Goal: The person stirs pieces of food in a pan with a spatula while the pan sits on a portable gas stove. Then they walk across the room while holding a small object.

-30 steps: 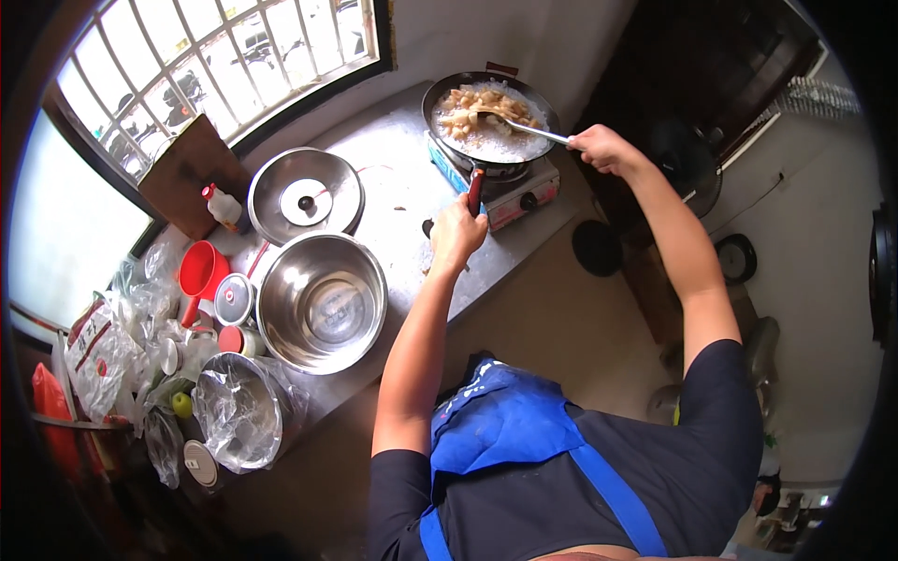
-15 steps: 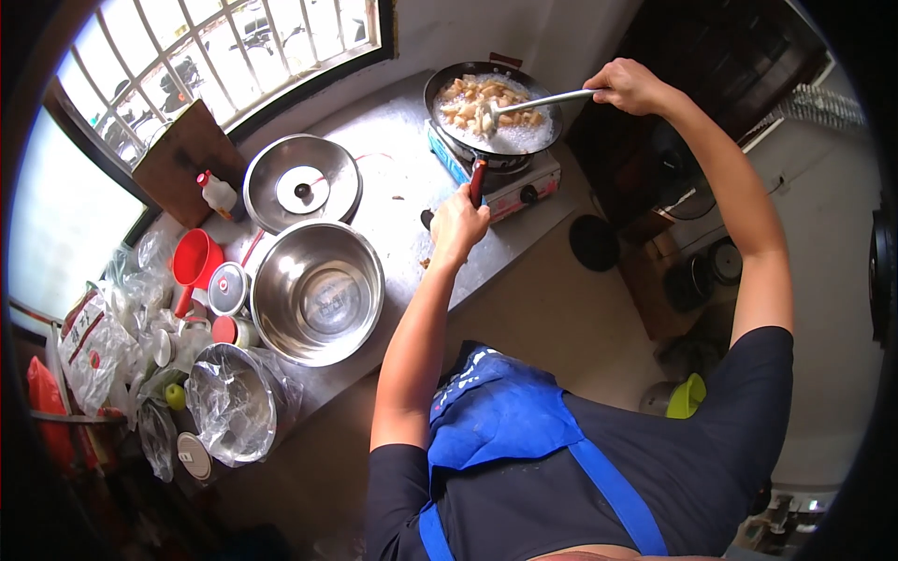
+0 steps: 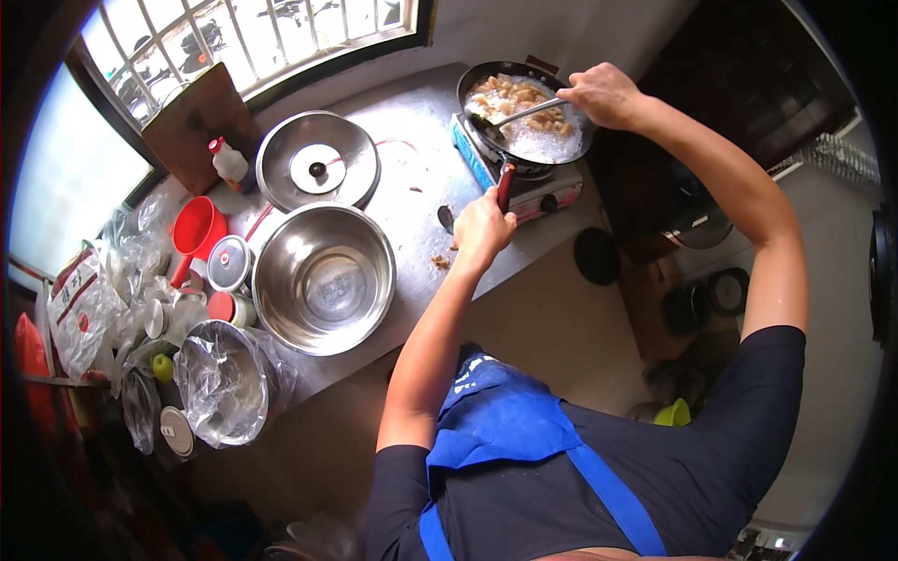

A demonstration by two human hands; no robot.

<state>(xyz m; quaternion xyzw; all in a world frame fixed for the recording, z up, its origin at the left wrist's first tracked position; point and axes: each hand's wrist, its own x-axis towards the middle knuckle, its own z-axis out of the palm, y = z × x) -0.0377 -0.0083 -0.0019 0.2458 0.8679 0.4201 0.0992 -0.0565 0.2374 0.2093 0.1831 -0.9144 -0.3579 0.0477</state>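
Observation:
My left hand [image 3: 485,224] is closed round the red-brown handle [image 3: 506,184] of a dark frying pan [image 3: 592,142]. The pan rests on a portable gas stove [image 3: 559,192] with a black knob. Pale golden food chunks [image 3: 516,96] lie in bubbling, whitish liquid in it. From the pan's right side, my right hand [image 3: 603,95] grips a long-handled metal spatula [image 3: 533,113]. Its head dips in at the pan's left edge, partly hidden by foam and food, so its exact shape is unclear.
On the metal counter [image 3: 416,154] stand a large steel bowl [image 3: 369,280], a steel pot lid [image 3: 358,150], a red dipper [image 3: 199,229], a red-capped bottle [image 3: 229,164] and a plastic-covered bowl [image 3: 224,383]. A wooden board [image 3: 201,131] leans by the barred window. Plastic bags [image 3: 89,309] crowd the left.
The spatula's head has shifted left and down to the pan's near-left edge, and my right hand has moved with it. My left hand stays on the handle. The whole view has shifted slightly.

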